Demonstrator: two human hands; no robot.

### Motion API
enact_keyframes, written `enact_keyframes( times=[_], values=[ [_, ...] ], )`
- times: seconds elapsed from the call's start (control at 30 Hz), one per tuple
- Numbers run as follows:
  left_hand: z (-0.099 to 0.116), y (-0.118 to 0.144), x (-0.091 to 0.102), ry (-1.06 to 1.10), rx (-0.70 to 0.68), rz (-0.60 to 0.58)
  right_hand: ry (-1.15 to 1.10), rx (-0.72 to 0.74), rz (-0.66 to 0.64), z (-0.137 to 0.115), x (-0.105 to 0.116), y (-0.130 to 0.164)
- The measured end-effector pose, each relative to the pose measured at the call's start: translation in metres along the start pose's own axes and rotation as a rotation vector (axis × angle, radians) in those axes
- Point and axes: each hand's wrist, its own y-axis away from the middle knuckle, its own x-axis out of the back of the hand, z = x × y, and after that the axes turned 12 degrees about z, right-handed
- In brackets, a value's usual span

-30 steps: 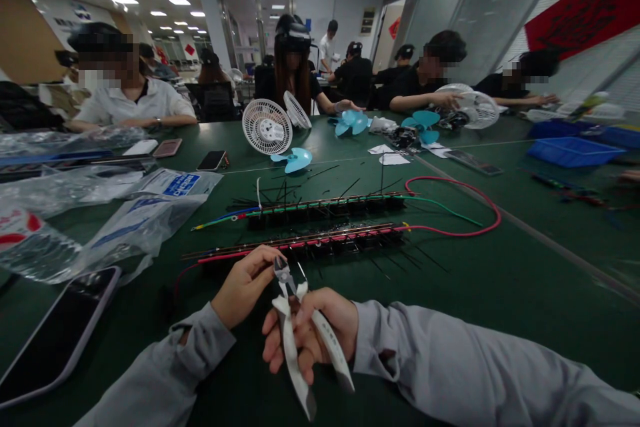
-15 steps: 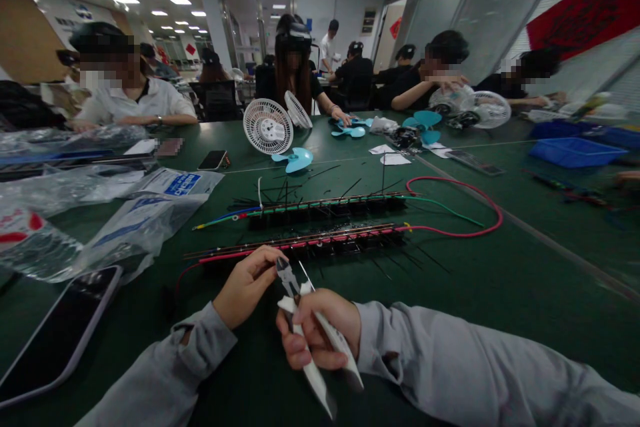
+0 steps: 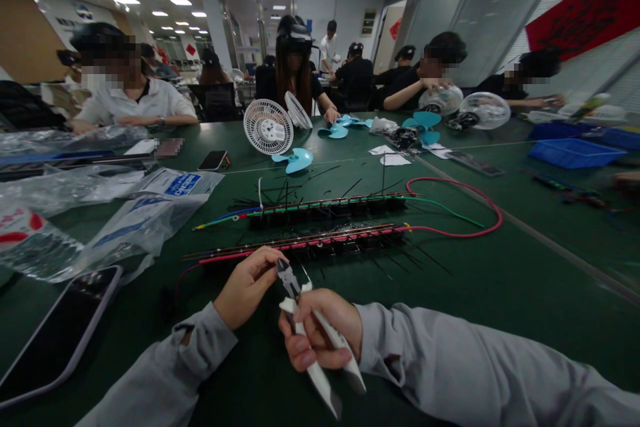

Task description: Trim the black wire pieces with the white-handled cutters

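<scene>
At lower centre, your right hand (image 3: 320, 330) grips the cutters (image 3: 289, 279), their handles (image 3: 320, 381) drawn closer together than a second ago, suggesting a squeeze. Your left hand (image 3: 246, 285) stays by their tip (image 3: 281, 265), before the nearer wired strip (image 3: 345, 236) at mid-frame; its hold cannot be determined.

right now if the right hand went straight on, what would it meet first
Likely the left hand, at its fingertips; the near wire bundle lies just beyond the cutters, though depth is unclear.
</scene>
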Motion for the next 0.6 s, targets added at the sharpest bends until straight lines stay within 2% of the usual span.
enact_keyframes(
  times=[0.17,0.33,0.5,0.6],
  values=[
    [0.0,0.0,-0.001,0.005,0.001,0.016,-0.014,0.037,-0.022,0.002,0.003,-0.002],
    [-0.001,0.0,0.0,0.028,0.035,0.028,0.038,0.166,-0.05,0.006,0.01,-0.01],
    [-0.001,0.0,0.0,0.022,0.06,0.046,0.085,0.136,-0.101,0.005,0.007,-0.012],
    [0.0,0.0,0.0,0.027,0.067,0.06,0.088,0.139,-0.067,0.003,0.002,-0.008]
  ],
)
